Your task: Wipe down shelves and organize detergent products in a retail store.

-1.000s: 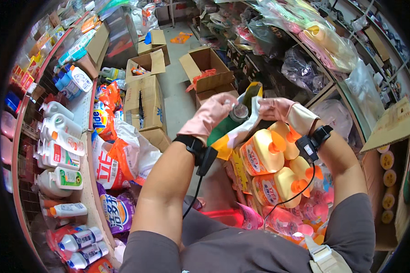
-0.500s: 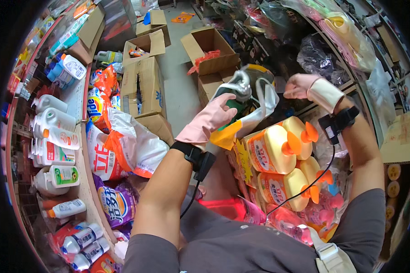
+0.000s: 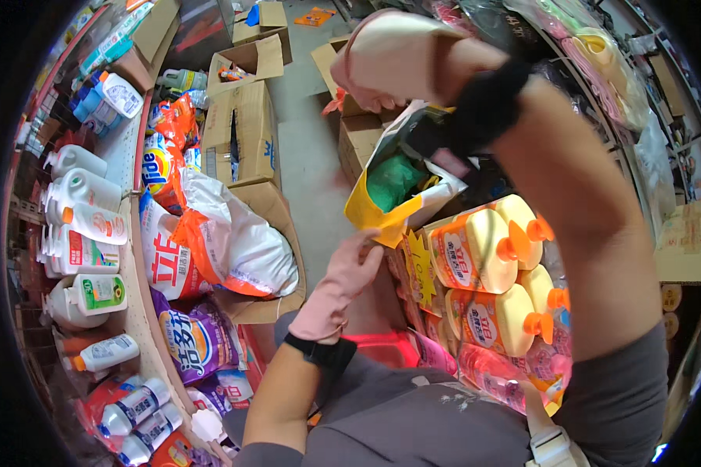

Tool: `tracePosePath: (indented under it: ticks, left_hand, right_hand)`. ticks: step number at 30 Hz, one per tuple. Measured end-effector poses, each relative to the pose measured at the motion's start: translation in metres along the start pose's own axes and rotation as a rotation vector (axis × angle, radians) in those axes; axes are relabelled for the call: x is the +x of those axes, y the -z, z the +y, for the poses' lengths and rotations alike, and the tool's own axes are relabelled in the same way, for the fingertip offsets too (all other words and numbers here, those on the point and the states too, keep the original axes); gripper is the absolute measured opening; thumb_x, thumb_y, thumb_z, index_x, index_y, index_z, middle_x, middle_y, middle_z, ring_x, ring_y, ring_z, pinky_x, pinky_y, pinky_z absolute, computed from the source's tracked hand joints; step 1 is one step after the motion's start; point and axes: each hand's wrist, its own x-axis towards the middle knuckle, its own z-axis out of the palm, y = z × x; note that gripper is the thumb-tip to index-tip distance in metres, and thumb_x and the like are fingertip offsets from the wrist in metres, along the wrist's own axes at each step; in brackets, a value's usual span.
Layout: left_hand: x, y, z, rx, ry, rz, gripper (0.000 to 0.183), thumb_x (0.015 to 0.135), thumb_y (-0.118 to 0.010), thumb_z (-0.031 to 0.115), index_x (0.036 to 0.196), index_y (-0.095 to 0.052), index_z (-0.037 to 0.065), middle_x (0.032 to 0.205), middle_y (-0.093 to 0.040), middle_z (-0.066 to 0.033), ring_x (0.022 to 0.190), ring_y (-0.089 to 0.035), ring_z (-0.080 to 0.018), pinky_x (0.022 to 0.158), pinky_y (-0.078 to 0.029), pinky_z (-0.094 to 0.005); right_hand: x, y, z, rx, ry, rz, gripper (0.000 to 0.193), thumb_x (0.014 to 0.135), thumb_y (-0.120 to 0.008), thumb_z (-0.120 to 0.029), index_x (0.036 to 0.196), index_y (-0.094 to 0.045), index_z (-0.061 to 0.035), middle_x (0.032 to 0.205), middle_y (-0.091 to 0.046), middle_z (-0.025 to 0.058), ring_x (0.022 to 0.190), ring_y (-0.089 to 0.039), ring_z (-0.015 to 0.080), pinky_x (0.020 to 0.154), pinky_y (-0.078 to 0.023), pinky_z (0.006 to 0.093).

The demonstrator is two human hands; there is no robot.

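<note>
A white and yellow bag (image 3: 391, 220) stands with its mouth open in the middle, a crumpled green plastic bag (image 3: 393, 183) showing inside. My left hand (image 3: 341, 284), in a pink glove, grips the yellow near rim of the bag between thumb and fingers. Above the bag's far side is my right hand (image 3: 389, 66), also in pink and smeared by motion. Its fingers point down and are partly lost in the blur, so I cannot see whether they hold anything. The right wrist and its black strap (image 3: 491, 109) hide part of the bag's far right rim.
Pale yellow pump bottles (image 3: 471, 249) stand close by on the right. Along the left runs a shelf of white bottles (image 3: 93, 226), with detergent bags (image 3: 199, 335) beside it. Cardboard boxes (image 3: 245, 128) line the narrow grey aisle (image 3: 300, 124).
My right hand has swung left and across, over the bag's far side. My left hand has come down toward me to the near rim. The bag's mouth now shows wider, with green plastic inside.
</note>
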Motion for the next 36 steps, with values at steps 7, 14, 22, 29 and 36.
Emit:
tracePosePath:
  ticks: [7,14,22,29,36]
  left_hand:
    - [-0.127,0.098,-0.034,0.032,0.248,0.284,0.029,0.090,-0.058,0.005,0.118,-0.057,-0.003,0.105,-0.064,-0.0130,0.092,-0.063,-0.0163,0.082,-0.049,-0.0255]
    - [-0.263,0.146,-0.081,-0.065,0.625,0.626,0.027,0.091,-0.055,0.002,0.118,-0.054,-0.003,0.110,-0.060,-0.0093,0.095,-0.060,-0.0140,0.082,-0.048,-0.0234]
    - [-0.292,0.139,-0.088,-0.191,0.780,0.604,0.024,0.092,-0.052,0.000,0.116,-0.053,-0.006,0.107,-0.059,-0.0102,0.093,-0.059,-0.0139,0.087,-0.048,-0.0246]
    - [-0.287,0.128,-0.085,0.081,0.908,0.407,0.029,0.094,-0.052,0.006,0.123,-0.057,0.004,0.105,-0.066,-0.0099,0.096,-0.061,-0.0171,0.085,-0.048,-0.0275]
    - [-0.325,0.138,-0.075,0.001,0.961,0.480,0.024,0.095,-0.054,0.008,0.118,-0.058,0.003,0.098,-0.066,-0.0069,0.084,-0.060,-0.0132,0.076,-0.049,-0.0249]
  right_hand:
    - [0.025,-0.214,0.059,-0.086,-0.904,-0.351,0.038,0.061,-0.080,-0.031,0.095,-0.075,-0.0145,0.107,-0.069,0.0101,0.094,-0.067,0.0293,0.080,-0.054,0.0406]
    - [0.012,-0.346,0.054,-0.017,-0.799,-0.623,0.025,0.083,-0.061,-0.025,0.101,-0.073,-0.0127,0.109,-0.068,0.0101,0.100,-0.066,0.0271,0.084,-0.052,0.0447]
    - [-0.029,-0.377,0.103,-0.002,-1.095,-0.544,0.030,0.078,-0.068,-0.031,0.102,-0.073,-0.0144,0.107,-0.068,0.0067,0.097,-0.065,0.0243,0.077,-0.052,0.0434]
    - [-0.038,-0.432,0.194,0.285,-1.348,-0.579,0.025,0.081,-0.066,-0.026,0.101,-0.073,-0.0124,0.104,-0.069,0.0077,0.091,-0.067,0.0279,0.075,-0.052,0.0446]
    - [0.020,-0.421,0.133,-0.257,-0.668,-0.398,0.022,0.086,-0.054,-0.016,0.095,-0.073,-0.0117,0.100,-0.070,0.0107,0.093,-0.067,0.0264,0.084,-0.049,0.0418]
